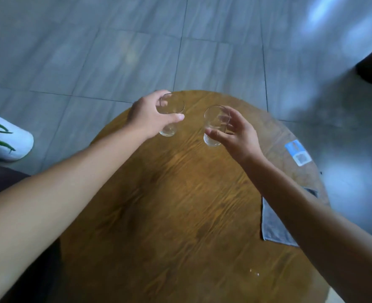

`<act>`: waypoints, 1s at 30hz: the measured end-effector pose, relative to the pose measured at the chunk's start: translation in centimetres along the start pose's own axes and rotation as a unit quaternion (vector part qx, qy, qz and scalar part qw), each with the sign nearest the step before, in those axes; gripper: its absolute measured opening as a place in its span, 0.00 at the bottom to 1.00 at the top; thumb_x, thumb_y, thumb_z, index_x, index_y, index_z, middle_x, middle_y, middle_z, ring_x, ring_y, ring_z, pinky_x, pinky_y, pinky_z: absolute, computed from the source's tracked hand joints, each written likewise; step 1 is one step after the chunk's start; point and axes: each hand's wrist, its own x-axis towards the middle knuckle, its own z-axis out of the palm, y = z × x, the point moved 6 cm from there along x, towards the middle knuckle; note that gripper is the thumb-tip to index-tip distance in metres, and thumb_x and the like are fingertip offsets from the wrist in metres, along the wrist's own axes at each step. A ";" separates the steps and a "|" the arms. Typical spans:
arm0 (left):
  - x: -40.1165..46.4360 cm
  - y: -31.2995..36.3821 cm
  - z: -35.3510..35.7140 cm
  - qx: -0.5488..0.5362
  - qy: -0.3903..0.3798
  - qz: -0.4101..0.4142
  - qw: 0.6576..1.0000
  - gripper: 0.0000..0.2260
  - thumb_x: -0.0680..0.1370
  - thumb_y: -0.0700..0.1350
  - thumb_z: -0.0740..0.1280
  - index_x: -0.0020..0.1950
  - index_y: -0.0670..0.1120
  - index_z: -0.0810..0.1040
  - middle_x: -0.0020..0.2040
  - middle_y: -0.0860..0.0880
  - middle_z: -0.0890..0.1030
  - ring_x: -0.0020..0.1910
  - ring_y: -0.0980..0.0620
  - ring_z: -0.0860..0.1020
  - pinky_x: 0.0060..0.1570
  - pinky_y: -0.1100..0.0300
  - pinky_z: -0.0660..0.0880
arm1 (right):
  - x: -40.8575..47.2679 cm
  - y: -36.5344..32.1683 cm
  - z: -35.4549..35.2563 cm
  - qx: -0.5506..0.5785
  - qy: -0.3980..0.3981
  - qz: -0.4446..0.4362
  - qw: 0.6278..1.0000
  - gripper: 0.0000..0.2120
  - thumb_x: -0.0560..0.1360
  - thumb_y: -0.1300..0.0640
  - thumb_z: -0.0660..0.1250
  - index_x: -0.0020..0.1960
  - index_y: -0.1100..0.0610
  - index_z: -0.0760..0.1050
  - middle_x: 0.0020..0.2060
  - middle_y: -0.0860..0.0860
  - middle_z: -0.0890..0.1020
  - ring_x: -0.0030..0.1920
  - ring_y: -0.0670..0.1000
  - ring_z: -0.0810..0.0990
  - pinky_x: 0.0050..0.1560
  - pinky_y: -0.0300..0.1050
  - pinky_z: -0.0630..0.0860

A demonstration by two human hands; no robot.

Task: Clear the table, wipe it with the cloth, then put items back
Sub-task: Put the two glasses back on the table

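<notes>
Round wooden table [180, 204] carries a grey cloth [274, 224] and blue-white card [298, 152].

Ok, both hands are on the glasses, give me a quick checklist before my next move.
1. Left hand grips left glass: ok.
2. Right hand grips right glass: ok, by the fingertips.
3. Glasses apart, not touching: ok.
4. Glasses lifted or standing on the table: cannot tell.
5. Cloth on the table's right edge: ok, partly under the right forearm.
6. Blue and white card remains on the table: not ok.
</notes>
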 end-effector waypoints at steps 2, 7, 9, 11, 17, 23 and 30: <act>2.4 -1.1 0.0 -0.046 -0.006 -0.023 0.999 0.37 0.58 0.62 0.82 0.65 0.57 0.79 0.59 0.53 0.83 0.58 0.57 0.82 0.65 0.54 0.77 | 2.2 0.0 0.3 0.003 0.024 0.017 1.000 0.36 0.65 0.43 0.83 0.70 0.43 0.75 0.59 0.47 0.83 0.58 0.44 0.84 0.64 0.51 0.81; 7.6 -1.9 1.2 -0.059 -0.021 -0.028 0.998 0.33 0.69 0.51 0.82 0.71 0.49 0.76 0.62 0.49 0.81 0.57 0.51 0.83 0.64 0.52 0.78 | 7.1 0.0 0.9 -0.009 0.101 0.041 0.994 0.35 0.67 0.40 0.81 0.71 0.46 0.75 0.58 0.48 0.84 0.55 0.43 0.84 0.60 0.42 0.81; 9.5 -2.0 2.3 -0.076 -0.035 -0.029 0.996 0.34 0.69 0.50 0.82 0.73 0.48 0.75 0.65 0.49 0.80 0.58 0.52 0.82 0.65 0.53 0.77 | 8.7 1.0 1.4 0.005 0.109 0.054 0.993 0.36 0.68 0.41 0.81 0.72 0.46 0.74 0.60 0.48 0.82 0.58 0.45 0.83 0.62 0.45 0.80; 10.8 -2.4 3.3 -0.097 -0.030 -0.031 0.994 0.36 0.69 0.48 0.83 0.74 0.47 0.73 0.68 0.47 0.80 0.61 0.53 0.81 0.67 0.54 0.76 | 10.0 2.1 2.3 0.039 0.106 0.079 0.990 0.37 0.68 0.44 0.82 0.73 0.46 0.73 0.63 0.48 0.80 0.61 0.46 0.82 0.65 0.50 0.80; 12.7 -2.9 6.1 -0.095 -0.044 -0.018 0.994 0.41 0.64 0.52 0.82 0.75 0.49 0.73 0.70 0.50 0.79 0.67 0.54 0.77 0.70 0.53 0.75 | 11.9 3.9 4.9 0.067 0.104 0.100 0.987 0.36 0.71 0.49 0.81 0.75 0.49 0.71 0.67 0.51 0.78 0.64 0.49 0.79 0.69 0.52 0.77; 13.8 -3.4 7.3 -0.118 -0.088 -0.029 0.989 0.36 0.71 0.43 0.81 0.77 0.47 0.71 0.73 0.51 0.76 0.69 0.53 0.75 0.71 0.57 0.72 | 12.7 4.6 5.6 0.068 0.094 0.107 0.987 0.36 0.72 0.51 0.80 0.76 0.50 0.68 0.71 0.53 0.76 0.67 0.50 0.78 0.69 0.50 0.77; 13.0 -3.7 8.1 -0.127 -0.103 -0.017 0.986 0.35 0.73 0.39 0.79 0.77 0.46 0.69 0.75 0.47 0.73 0.66 0.56 0.74 0.66 0.63 0.73 | 12.4 4.6 5.9 0.024 0.089 0.103 0.990 0.36 0.74 0.47 0.78 0.77 0.50 0.66 0.69 0.47 0.78 0.63 0.44 0.77 0.64 0.40 0.74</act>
